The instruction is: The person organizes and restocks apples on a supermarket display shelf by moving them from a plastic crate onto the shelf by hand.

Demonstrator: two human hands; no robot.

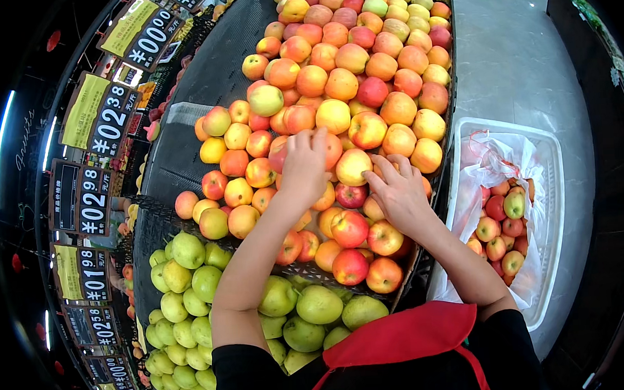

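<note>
Red and yellow apples (pixel 340 83) lie heaped on a sloping black display stand. My left hand (pixel 306 161) is curled around an orange-red apple (pixel 333 150) in the middle of the heap; part of that fruit is hidden by the fingers. Just right of it sits a pale yellow apple (pixel 354 167). The fingertips of my right hand (pixel 401 195) touch its right side and reach over a neighbouring apple, mostly covered by the hand. Whether the right hand grips that covered fruit cannot be seen. Below both hands lie redder apples (pixel 350 228).
Green pears (pixel 318 304) fill the section nearest my body, behind a low black mesh divider (pixel 316 273). On the grey floor (pixel 512 68) at right stands a white plastic crate (pixel 556 224) with a bag of apples (pixel 496 229). Price signs (pixel 108 118) line the left.
</note>
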